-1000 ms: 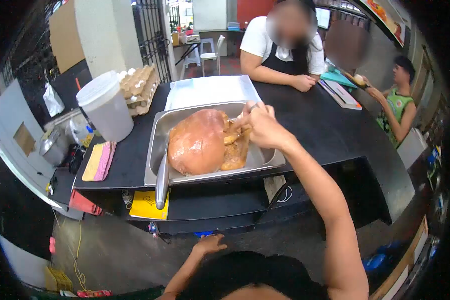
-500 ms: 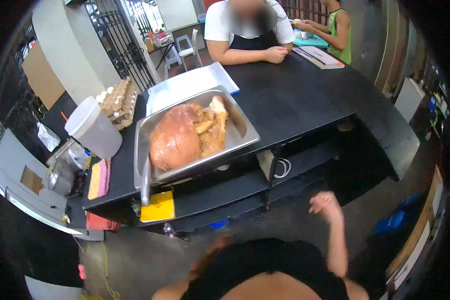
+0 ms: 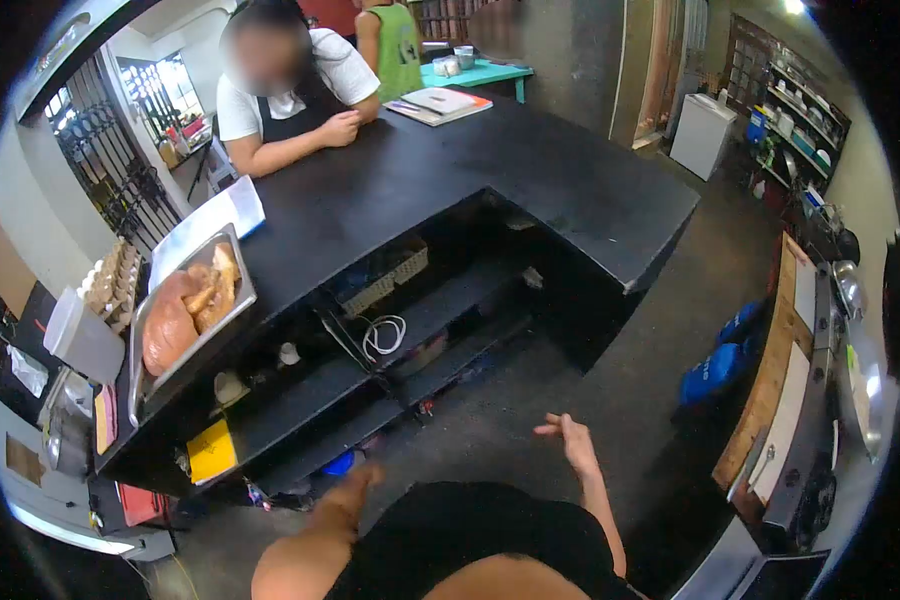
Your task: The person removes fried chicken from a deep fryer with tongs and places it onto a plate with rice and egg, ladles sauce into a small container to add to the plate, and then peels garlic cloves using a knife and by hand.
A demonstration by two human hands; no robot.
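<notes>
My right hand point(image 3: 570, 440) is over the floor in front of the black counter point(image 3: 570, 180). Its fingers are partly bent and apart, with nothing in them. Lower down, near my body, is my left hand point(image 3: 360, 482), whose fingers are too unclear to read. It is nearest the counter's lower shelf and touches nothing visible. A large glossy brown piece of meat point(image 3: 173, 325) lies in a metal tray point(image 3: 245, 290) at the counter's left end, away from both hands.
Behind the tray are a white sheet point(image 3: 210, 225), an egg carton point(image 3: 120, 280) and a plastic tub point(image 3: 85, 335). A person in a white shirt point(image 3: 345, 65) leans on the counter near a notebook point(image 3: 438, 105). Blue containers point(image 3: 712, 375) and a worktop point(image 3: 770, 400) are at the right.
My view has swung right, so the tray now appears farther left and the right-hand worktop shows. My left hand has come clearer into sight. Neither hand has taken hold of anything visible.
</notes>
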